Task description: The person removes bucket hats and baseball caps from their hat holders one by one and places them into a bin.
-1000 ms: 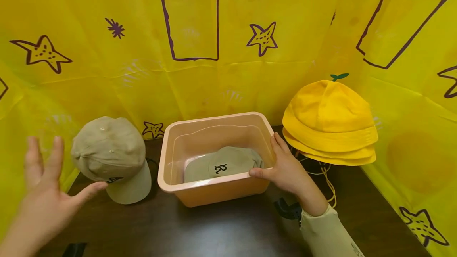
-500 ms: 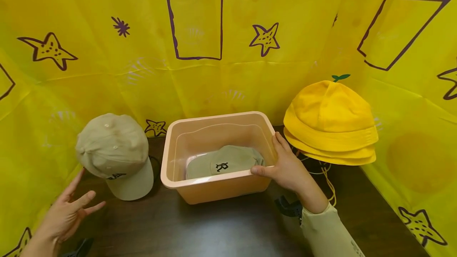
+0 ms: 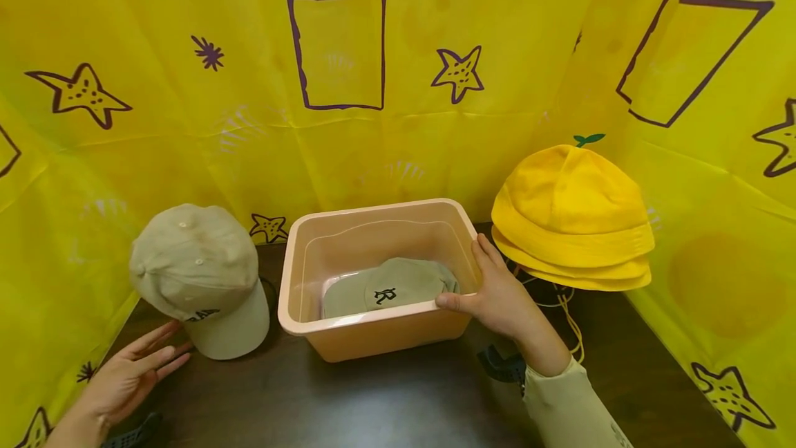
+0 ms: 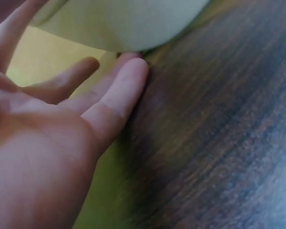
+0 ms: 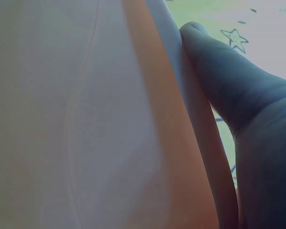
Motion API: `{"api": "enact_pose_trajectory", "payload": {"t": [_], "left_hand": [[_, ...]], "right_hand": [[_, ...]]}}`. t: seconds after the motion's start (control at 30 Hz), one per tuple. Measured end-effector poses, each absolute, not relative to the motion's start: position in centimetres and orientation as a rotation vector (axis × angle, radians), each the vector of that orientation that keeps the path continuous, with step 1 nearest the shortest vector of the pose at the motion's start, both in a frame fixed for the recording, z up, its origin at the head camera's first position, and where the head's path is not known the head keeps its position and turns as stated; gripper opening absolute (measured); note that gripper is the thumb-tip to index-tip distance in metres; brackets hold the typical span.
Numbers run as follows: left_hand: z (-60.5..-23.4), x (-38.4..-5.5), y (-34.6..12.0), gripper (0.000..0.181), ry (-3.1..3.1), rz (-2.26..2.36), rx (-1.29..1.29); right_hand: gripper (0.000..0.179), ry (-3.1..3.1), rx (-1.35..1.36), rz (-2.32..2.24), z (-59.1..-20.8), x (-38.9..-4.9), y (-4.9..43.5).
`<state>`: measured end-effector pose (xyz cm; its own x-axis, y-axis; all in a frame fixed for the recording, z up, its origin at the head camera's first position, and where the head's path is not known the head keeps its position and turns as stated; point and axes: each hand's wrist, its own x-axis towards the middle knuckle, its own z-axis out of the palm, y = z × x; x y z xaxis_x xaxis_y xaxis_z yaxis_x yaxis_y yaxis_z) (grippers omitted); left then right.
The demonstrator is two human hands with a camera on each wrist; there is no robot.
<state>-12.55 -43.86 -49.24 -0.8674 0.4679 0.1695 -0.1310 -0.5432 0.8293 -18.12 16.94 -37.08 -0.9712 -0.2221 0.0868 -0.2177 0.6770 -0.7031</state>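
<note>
A beige baseball cap [image 3: 195, 261] with dark lettering stands at the left, its brim pointing toward the front right. My left hand [image 3: 127, 379] is beside it, fingers fairly straight and reaching to the brim's near left edge. In the left wrist view the fingertips [image 4: 133, 71] come right up to the underside of the cap's brim [image 4: 128, 24]. A peach plastic bin [image 3: 385, 337] sits in the middle, with a second beige cap [image 3: 404, 285] marked with a black letter lying inside. My right hand [image 3: 497, 296] holds the bin's front right corner, thumb along the front rim.
Several yellow bucket hats [image 3: 572, 227] are stacked at the right, topped by a green sprout, with yellow cords [image 3: 572, 327] hanging down. Yellow patterned sheeting [image 3: 398, 151] encloses the back and sides of the dark wooden table [image 3: 361, 399].
My left hand has come down from its raised, spread pose and moved right to the near edge of the left cap. The right hand keeps its hold on the bin.
</note>
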Motion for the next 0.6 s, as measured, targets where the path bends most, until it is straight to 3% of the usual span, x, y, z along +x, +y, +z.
{"api": "enact_pose_trajectory", "payload": {"t": [0.17, 0.4, 0.6], "left_hand": [[-49.4, -12.2, -44.0, 0.059, 1.478, 2.374, 0.448], [-49.4, -10.6, -44.2, 0.066, 1.224, 2.455, 0.52], [-48.7, -8.6, -43.7, 0.073, 1.69, 2.347, 0.199]], "right_hand": [[0.127, 2.88, -0.393, -1.206, -37.0, -18.1, 16.9], [0.126, 2.883, -0.391, -1.199, -37.2, -18.1, 17.0], [0.126, 2.883, -0.393, -1.204, -37.3, -18.0, 17.0]]}}
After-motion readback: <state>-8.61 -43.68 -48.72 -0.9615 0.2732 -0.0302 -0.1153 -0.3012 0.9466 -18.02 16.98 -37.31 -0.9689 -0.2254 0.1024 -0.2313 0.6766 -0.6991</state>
